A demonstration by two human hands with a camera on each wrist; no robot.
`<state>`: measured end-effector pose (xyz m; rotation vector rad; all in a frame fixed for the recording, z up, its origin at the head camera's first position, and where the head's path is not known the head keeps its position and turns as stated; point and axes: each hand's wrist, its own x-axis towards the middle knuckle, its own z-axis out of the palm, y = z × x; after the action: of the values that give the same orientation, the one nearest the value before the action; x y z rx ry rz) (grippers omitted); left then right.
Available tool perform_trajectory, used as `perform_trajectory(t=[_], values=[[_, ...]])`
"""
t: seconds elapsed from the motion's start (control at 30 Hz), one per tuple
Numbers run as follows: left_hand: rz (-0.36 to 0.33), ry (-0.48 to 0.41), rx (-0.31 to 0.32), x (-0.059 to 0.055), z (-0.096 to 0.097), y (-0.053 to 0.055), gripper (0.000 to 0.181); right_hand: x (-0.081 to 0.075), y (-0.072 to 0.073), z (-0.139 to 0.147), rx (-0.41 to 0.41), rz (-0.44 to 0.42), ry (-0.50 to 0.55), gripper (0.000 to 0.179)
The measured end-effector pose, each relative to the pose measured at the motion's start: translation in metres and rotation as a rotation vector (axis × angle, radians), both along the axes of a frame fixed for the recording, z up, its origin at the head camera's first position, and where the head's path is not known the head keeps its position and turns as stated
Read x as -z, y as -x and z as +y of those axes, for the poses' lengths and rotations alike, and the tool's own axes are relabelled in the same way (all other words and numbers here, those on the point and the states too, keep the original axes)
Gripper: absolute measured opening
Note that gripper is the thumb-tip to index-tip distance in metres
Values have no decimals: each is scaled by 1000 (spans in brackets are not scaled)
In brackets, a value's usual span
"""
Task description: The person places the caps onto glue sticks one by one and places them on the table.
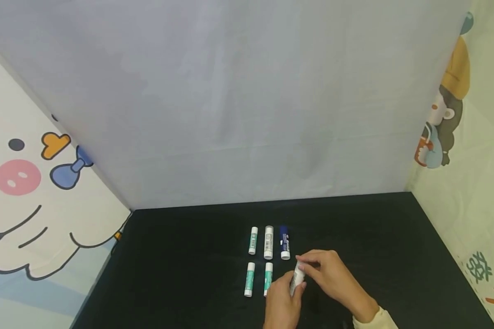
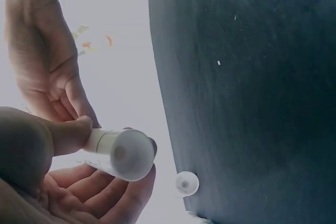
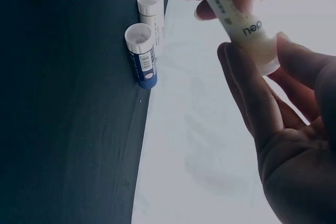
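A white glue stick (image 1: 298,277) is held up between both hands, tilted, low over the dark table. The left hand (image 1: 283,299) grips its lower body, thumb on one side and fingers curled on the other; its white round base (image 2: 132,155) faces the left wrist camera. The right hand (image 1: 331,274) pinches the upper end between thumb and fingertips. In the right wrist view that end looks translucent, with "deli" printed beside it. Close to the left hand lies a green-and-white glue stick (image 1: 268,274), its lower end partly hidden by that hand.
Behind lie a small green-and-white glue stick (image 1: 253,241), a larger white one (image 1: 268,243) and a dark blue one (image 1: 285,244) in a row. Another green-and-white stick (image 1: 249,279) lies front left. A pale cloth wall (image 1: 247,114) stands behind the black table (image 1: 181,265); printed panels flank it.
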<state>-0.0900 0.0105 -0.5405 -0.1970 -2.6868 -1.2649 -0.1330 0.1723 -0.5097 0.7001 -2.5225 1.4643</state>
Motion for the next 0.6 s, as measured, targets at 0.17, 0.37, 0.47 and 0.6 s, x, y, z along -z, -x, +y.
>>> perform_trajectory(t=[0.17,0.37,0.47,0.6], values=[[82,-30,19,21,-2,6,10,0,0,-4,27,14,-42,14],[-31,-27,-14,64,-5,19,14,2,3,-12,40,11,-92,14],[30,-52,-10,70,-6,19,13,2,4,-16,44,18,-120,14],[45,-68,-9,68,-7,18,15,4,4,-18,37,4,-119,14]])
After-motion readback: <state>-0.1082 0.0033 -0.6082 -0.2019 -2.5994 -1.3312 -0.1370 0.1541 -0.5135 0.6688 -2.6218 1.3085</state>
